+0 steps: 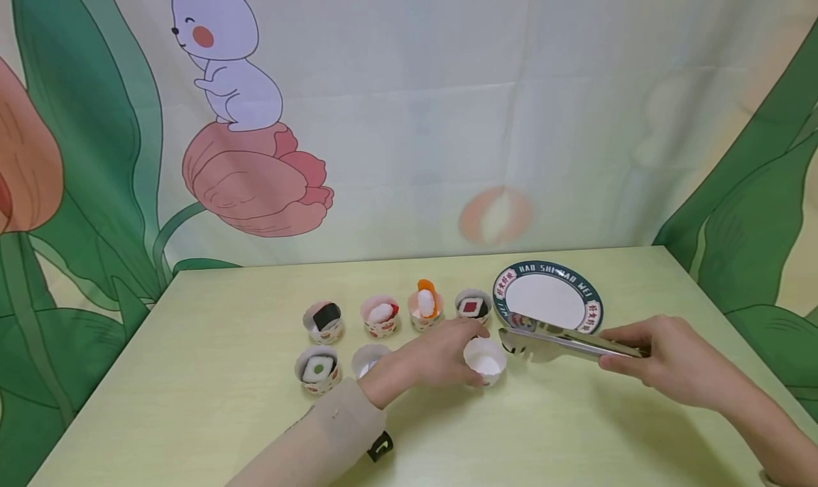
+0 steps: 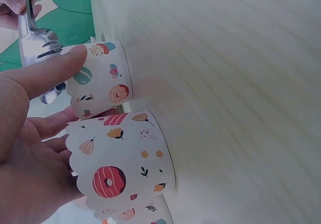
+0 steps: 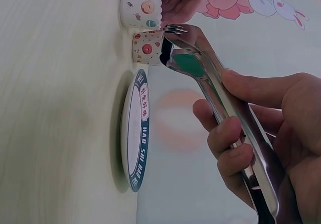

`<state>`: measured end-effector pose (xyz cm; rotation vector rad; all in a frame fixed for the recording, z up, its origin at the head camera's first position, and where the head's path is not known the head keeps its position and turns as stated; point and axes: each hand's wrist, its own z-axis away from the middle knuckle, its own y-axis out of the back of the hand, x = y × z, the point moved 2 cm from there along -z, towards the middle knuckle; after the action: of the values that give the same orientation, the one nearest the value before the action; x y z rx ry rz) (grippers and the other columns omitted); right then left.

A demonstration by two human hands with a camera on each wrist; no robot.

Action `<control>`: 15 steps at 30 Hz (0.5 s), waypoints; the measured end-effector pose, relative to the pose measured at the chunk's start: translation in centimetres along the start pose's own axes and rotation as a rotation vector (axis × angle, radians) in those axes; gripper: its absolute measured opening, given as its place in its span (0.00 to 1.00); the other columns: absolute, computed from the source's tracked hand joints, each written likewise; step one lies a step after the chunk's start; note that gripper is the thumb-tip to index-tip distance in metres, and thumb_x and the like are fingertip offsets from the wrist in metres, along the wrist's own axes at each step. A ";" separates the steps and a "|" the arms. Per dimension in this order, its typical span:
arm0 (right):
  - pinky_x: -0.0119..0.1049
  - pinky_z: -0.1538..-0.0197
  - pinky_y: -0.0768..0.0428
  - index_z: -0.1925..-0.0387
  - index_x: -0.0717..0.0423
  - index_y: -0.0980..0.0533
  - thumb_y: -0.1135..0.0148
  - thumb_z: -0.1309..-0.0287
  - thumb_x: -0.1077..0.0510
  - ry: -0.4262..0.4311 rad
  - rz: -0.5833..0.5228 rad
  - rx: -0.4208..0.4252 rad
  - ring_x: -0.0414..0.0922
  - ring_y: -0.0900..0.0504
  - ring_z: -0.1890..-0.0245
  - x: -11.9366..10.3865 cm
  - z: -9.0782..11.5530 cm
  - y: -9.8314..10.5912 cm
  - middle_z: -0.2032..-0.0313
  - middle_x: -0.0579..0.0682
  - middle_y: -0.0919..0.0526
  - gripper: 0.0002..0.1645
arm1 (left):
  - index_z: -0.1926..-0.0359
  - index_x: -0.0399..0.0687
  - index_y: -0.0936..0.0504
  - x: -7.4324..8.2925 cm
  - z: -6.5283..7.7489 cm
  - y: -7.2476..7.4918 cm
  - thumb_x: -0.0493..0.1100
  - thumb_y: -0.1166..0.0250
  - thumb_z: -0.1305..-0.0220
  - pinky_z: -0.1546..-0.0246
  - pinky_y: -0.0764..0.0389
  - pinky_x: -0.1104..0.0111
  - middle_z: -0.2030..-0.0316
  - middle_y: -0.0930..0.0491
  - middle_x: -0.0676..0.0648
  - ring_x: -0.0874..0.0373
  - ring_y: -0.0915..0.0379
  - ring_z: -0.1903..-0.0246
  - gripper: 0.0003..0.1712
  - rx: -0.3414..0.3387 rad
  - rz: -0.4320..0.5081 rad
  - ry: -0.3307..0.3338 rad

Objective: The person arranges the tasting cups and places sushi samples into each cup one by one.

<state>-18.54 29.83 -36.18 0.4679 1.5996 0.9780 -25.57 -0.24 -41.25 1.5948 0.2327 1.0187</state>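
In the head view my left hand (image 1: 437, 356) pinches an empty-looking white paper baking cup (image 1: 487, 365) between thumb and fingers. The left wrist view shows the thumb pressed against that cup (image 2: 103, 83), which carries printed sweets. On the right, my right hand (image 1: 671, 359) grips metal serving tongs (image 1: 575, 340), their tips pointing left beside the cup. One tip is forked, as the right wrist view of the tongs (image 3: 235, 111) shows; nothing sits between the tips. Behind them lies a white plate (image 1: 549, 301) with a dark green lettered rim.
Paper cups with toy sushi stand in the back row: black-wrapped (image 1: 326, 318), white-and-red (image 1: 381, 314), orange-topped (image 1: 426, 306) and red-centred (image 1: 471, 307). In front, one holds a green-dotted roll (image 1: 319, 368). Another cup (image 1: 367, 358) is partly behind my left hand. A printed curtain (image 1: 409, 118) hangs behind.
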 end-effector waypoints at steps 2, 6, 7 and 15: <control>0.31 0.81 0.34 0.48 0.60 0.15 0.27 0.37 0.54 0.007 -0.011 -0.003 0.36 0.32 0.83 -0.2 0.0 0.0 0.74 0.41 0.20 0.20 | 0.37 0.40 0.23 0.0 0.0 0.0 0.46 0.20 0.43 0.39 0.28 0.67 0.40 0.21 0.46 0.56 0.27 0.43 0.35 0.000 -0.004 -0.001; 0.30 0.81 0.34 0.48 0.60 0.15 0.27 0.37 0.54 0.029 -0.038 -0.008 0.35 0.32 0.83 -0.4 0.1 -0.1 0.75 0.41 0.21 0.19 | 0.37 0.40 0.23 -0.1 0.0 0.0 0.47 0.20 0.42 0.39 0.28 0.66 0.40 0.22 0.46 0.55 0.27 0.43 0.36 0.000 -0.013 -0.001; 0.30 0.81 0.34 0.48 0.59 0.15 0.27 0.37 0.54 0.035 -0.044 -0.010 0.35 0.32 0.83 -0.5 0.1 -0.2 0.75 0.40 0.21 0.19 | 0.37 0.41 0.23 -0.1 0.0 0.0 0.47 0.20 0.42 0.39 0.28 0.66 0.40 0.22 0.46 0.55 0.27 0.43 0.36 0.000 -0.016 -0.001; 0.30 0.79 0.33 0.50 0.57 0.14 0.27 0.37 0.53 0.065 -0.037 -0.015 0.34 0.32 0.81 -0.9 0.1 -0.5 0.73 0.40 0.20 0.17 | 0.37 0.43 0.23 0.0 0.1 0.0 0.48 0.20 0.43 0.40 0.27 0.67 0.41 0.22 0.46 0.57 0.27 0.45 0.36 0.001 -0.005 0.012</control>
<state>-18.09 28.95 -36.06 0.3983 1.6527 0.9849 -25.51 -0.35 -41.23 1.5887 0.2457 1.0251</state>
